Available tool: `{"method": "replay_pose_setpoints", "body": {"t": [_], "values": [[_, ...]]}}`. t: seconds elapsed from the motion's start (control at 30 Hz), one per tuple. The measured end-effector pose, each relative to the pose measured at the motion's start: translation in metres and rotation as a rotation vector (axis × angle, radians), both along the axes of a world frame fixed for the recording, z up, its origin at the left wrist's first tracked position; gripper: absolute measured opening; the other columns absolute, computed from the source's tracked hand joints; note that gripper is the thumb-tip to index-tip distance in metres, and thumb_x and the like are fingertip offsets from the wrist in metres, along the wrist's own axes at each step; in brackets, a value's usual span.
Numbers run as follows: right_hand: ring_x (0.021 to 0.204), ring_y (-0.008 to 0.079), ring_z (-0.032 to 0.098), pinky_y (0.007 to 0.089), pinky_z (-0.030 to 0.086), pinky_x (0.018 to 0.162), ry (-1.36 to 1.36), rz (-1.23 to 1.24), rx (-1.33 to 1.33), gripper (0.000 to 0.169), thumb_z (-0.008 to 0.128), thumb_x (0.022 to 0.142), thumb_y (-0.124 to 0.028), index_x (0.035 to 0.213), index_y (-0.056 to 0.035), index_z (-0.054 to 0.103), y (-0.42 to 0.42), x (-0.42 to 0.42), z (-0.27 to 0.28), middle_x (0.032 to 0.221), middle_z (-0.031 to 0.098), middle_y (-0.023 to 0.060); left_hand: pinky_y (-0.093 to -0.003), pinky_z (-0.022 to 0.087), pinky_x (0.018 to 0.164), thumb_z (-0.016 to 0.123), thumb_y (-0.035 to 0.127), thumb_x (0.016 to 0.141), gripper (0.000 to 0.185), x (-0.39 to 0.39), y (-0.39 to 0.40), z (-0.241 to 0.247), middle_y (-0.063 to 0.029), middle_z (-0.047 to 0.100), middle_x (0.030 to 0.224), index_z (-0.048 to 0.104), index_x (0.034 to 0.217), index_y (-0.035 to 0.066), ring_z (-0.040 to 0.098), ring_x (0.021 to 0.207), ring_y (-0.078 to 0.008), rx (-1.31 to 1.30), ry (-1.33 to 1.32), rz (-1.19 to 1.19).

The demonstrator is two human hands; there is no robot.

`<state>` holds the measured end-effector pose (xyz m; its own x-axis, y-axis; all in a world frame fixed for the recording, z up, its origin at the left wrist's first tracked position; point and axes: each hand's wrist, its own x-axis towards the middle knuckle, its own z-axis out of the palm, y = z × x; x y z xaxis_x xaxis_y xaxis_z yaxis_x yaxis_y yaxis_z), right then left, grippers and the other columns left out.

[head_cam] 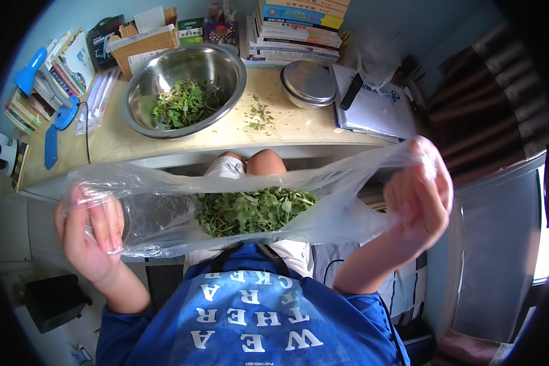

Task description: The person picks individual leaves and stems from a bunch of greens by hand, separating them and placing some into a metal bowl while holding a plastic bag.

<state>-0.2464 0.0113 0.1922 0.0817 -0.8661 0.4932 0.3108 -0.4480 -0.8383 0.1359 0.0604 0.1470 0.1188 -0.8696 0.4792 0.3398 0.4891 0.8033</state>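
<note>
A clear plastic bag (343, 196) is stretched wide over the person's lap, its mouth facing up. My left hand (94, 219) grips one side of the bag, with the film partly over the fingers. The opposite side is held in my right hand (418, 192), raised a little higher. Inside the bag lies a heap of leafy green stems (256, 210). On the desk ahead stands a large stainless steel bowl (135, 116) holding more leafy stems (185, 103). Small leaf scraps (260, 116) are scattered on the desktop right of the bowl.
On the wooden desk (201, 146) are lidded metal bowls (310, 82), a book stack (297, 36), a dark remote-like object (352, 91) on white folders (379, 114), a cardboard box (142, 45) and a blue desk lamp (66, 116). A black bin (55, 302) stands at lower left.
</note>
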Motion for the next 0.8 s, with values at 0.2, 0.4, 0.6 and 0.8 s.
{"method": "replay_pose_setpoints", "body": {"t": [0.2,0.4,0.6,0.8], "values": [[0.035,0.0027,0.040,0.0171,0.027,0.033,0.205,-0.278,0.191,0.033,0.060,0.092,-0.010,0.119,0.0085,0.059,0.053,-0.025,-0.037,0.057,0.059,0.0052,-0.0196,0.026,0.035,0.039,0.013,0.101,0.045,-0.027,0.044,-0.021,0.0036,0.038,0.045,0.036,0.137,-0.016,0.030,0.033,-0.0048,0.317,-0.109,0.040],[0.061,0.0096,0.064,0.0177,0.047,0.049,0.647,-0.773,0.191,0.037,0.071,0.086,-0.004,0.120,0.0034,0.060,0.043,-0.005,-0.077,0.087,0.070,0.0119,-0.0189,0.023,0.032,0.043,0.013,0.101,0.049,-0.042,0.053,-0.048,0.0027,0.040,0.044,0.032,0.142,-0.012,0.029,0.031,-0.0028,0.640,-0.124,0.091],[0.071,0.0211,0.066,0.0265,0.053,0.057,0.578,-0.332,-0.540,0.022,0.068,0.083,-0.004,0.103,0.0035,0.063,0.018,0.057,-0.079,0.090,0.068,0.0151,-0.0165,0.025,0.035,0.042,0.013,0.101,0.049,-0.051,0.033,-0.053,0.0020,0.043,0.046,0.033,0.138,-0.017,0.032,0.034,-0.0015,0.574,-0.250,0.218],[0.071,0.0328,0.066,0.0396,0.053,0.063,1.243,0.185,-0.068,0.019,0.074,0.078,-0.014,0.092,-0.0039,0.065,-0.027,0.123,-0.134,0.081,0.066,0.0130,-0.0156,0.029,0.041,0.064,0.020,0.090,0.053,-0.051,0.026,-0.055,-0.0005,0.057,0.067,0.049,0.129,-0.012,0.040,0.043,0.0002,0.627,-0.319,0.324]]}}
